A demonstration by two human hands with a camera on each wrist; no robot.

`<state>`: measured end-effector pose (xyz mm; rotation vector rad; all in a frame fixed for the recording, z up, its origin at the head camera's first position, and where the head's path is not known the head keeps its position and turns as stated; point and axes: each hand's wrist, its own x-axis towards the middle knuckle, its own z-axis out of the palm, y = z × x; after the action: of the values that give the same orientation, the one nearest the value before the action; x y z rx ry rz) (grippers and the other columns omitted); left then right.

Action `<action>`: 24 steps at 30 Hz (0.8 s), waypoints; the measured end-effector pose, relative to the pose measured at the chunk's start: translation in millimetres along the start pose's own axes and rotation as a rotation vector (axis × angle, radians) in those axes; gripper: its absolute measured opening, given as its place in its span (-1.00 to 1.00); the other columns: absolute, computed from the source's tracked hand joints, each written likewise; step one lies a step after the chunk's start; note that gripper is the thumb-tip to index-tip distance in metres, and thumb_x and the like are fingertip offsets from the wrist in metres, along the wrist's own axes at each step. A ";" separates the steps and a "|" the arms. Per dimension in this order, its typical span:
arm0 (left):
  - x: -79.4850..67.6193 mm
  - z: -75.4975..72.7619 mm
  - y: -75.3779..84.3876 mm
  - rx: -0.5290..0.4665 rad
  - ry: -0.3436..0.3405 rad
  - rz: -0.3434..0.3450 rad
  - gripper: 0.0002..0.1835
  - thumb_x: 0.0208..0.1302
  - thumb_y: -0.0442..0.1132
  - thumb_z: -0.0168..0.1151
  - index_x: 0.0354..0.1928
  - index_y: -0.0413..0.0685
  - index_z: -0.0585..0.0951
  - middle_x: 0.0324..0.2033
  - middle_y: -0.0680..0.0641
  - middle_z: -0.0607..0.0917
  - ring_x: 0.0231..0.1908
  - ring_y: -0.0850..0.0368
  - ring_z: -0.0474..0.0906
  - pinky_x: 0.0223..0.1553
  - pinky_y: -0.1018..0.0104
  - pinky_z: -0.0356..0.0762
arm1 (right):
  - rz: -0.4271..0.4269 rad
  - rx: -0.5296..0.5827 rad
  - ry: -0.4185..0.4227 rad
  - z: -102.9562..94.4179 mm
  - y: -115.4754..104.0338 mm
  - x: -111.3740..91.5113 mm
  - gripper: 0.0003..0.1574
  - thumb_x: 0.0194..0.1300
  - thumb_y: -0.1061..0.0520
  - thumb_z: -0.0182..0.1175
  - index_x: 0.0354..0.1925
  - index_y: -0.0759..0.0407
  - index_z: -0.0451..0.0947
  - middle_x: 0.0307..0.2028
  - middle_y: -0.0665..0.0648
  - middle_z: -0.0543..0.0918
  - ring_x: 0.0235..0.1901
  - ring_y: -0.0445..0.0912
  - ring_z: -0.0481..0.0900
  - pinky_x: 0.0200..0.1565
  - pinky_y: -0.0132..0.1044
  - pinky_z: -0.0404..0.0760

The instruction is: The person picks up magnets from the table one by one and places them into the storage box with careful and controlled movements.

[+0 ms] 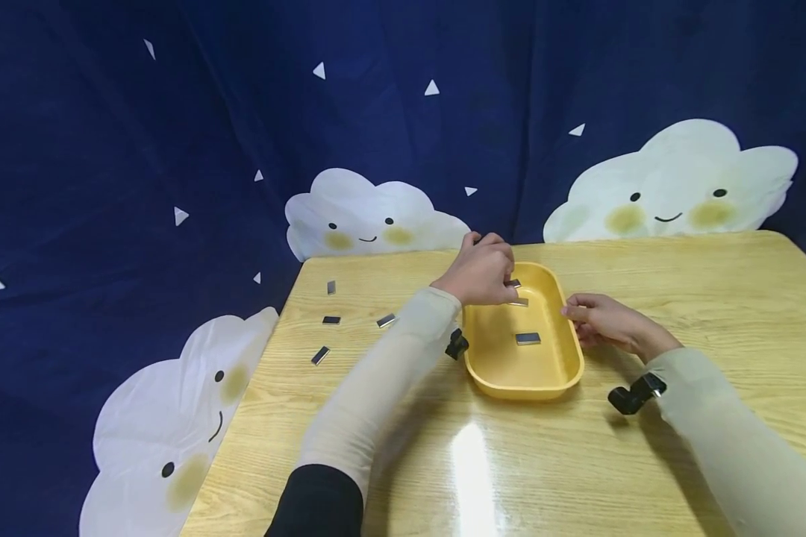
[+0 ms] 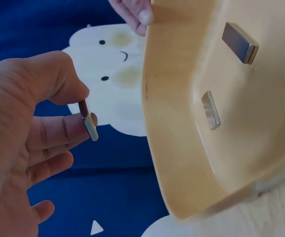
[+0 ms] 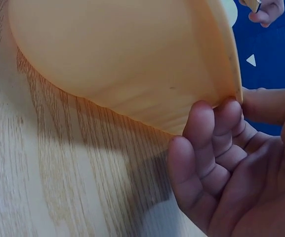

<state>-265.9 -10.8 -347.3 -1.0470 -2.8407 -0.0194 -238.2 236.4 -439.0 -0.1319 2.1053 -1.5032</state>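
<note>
My left hand [image 1: 478, 271] is over the far left part of a yellow plastic tray [image 1: 520, 391]. Thumb and fingers pinch a small flat metal block [image 2: 90, 126], with shiny silvery edges, above the tray in the head view. Inside the tray lie a dark-topped block [image 1: 528, 338] and a second, slimmer-looking block [image 2: 211, 110], apart from each other. At the tray's right side, my right hand [image 1: 606, 324] pinches the wall, thumb at the rim and fingertips [image 3: 200, 116] against the outside.
Several similar small blocks lie scattered on the wooden table [image 1: 698, 298] left of the tray, among them a dark one [image 1: 320, 356] and a grey one [image 1: 331, 287]. A dark blue curtain [image 1: 376, 127] with white clouds hangs behind the table.
</note>
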 end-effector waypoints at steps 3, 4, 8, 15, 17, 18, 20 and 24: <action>2.7 1.7 1.4 -0.002 -0.029 -0.016 -0.72 0.18 0.07 0.28 -0.62 0.17 0.60 -0.02 0.25 0.67 0.20 0.24 0.34 0.40 -0.08 0.04 | 0.000 -0.001 -0.003 0.7 -0.8 0.8 -0.69 0.54 0.05 -0.05 -0.03 0.31 0.29 -0.42 -0.03 0.52 -0.47 -0.25 0.56 -0.33 -0.32 0.65; 3.8 2.5 1.7 0.000 -0.037 -0.021 -0.71 0.18 0.09 0.29 -0.61 0.18 0.61 -0.02 0.25 0.66 0.20 0.24 0.34 0.40 -0.08 0.04 | 0.000 0.000 -0.004 0.7 -1.0 1.0 -0.69 0.54 0.05 -0.05 -0.03 0.31 0.29 -0.42 -0.03 0.52 -0.47 -0.25 0.56 -0.33 -0.32 0.65; 10.2 7.0 1.9 0.011 -0.069 -0.046 -0.73 0.18 0.14 0.28 -0.54 0.20 0.63 -0.01 0.26 0.66 0.20 0.25 0.34 0.40 -0.07 0.05 | 0.000 0.002 -0.001 0.1 -0.9 1.0 -0.71 0.54 0.05 -0.05 -0.04 0.29 0.30 -0.43 -0.04 0.51 -0.47 -0.26 0.56 -0.34 -0.32 0.64; 21.5 18.6 0.4 0.022 -0.080 -0.136 -0.74 0.20 0.05 0.22 -0.59 0.20 0.62 0.00 0.29 0.61 0.19 0.24 0.30 0.35 -0.02 0.07 | -0.008 0.009 -0.013 1.0 0.5 0.2 -0.71 0.54 0.06 -0.05 -0.05 0.30 0.30 -0.43 -0.04 0.54 -0.47 -0.25 0.57 -0.33 -0.31 0.65; 23.8 21.2 0.5 0.025 -0.084 -0.146 -0.73 0.19 0.06 0.22 -0.60 0.19 0.60 -0.04 0.28 0.61 0.13 0.24 0.32 0.31 0.01 0.10 | -0.005 0.006 -0.011 1.4 1.0 0.7 -0.71 0.54 0.06 -0.06 -0.04 0.30 0.30 -0.43 -0.04 0.54 -0.47 -0.26 0.58 -0.33 -0.31 0.65; 24.7 21.9 1.2 0.025 -0.087 -0.147 -0.73 0.19 0.06 0.22 -0.61 0.19 0.59 -0.07 0.28 0.61 0.11 0.24 0.32 0.29 0.03 0.11 | -0.002 0.004 -0.008 1.3 1.3 1.0 -0.71 0.54 0.06 -0.05 -0.03 0.30 0.30 -0.43 -0.04 0.54 -0.46 -0.26 0.57 -0.32 -0.31 0.65; 26.7 23.3 2.9 0.021 -0.097 -0.144 -0.72 0.16 0.08 0.23 -0.61 0.18 0.57 -0.14 0.26 0.60 0.05 0.24 0.33 0.25 0.06 0.14 | 0.002 -0.005 -0.003 0.8 1.8 1.5 -0.70 0.54 0.05 -0.05 -0.02 0.30 0.31 -0.42 -0.04 0.52 -0.46 -0.26 0.56 -0.32 -0.31 0.64; 29.6 27.7 5.8 0.007 -0.131 -0.157 -0.67 0.13 0.16 0.30 -0.61 0.16 0.56 -0.17 0.24 0.61 0.04 0.24 0.34 0.20 0.11 0.18 | 0.002 -0.008 0.001 0.3 1.4 2.0 -0.71 0.54 0.05 -0.06 -0.04 0.29 0.31 -0.43 -0.05 0.50 -0.46 -0.26 0.54 -0.32 -0.32 0.63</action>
<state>-287.3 14.2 -371.7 -0.8513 -3.0316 0.0481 -239.4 235.9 -441.1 -0.1312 2.1119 -1.4941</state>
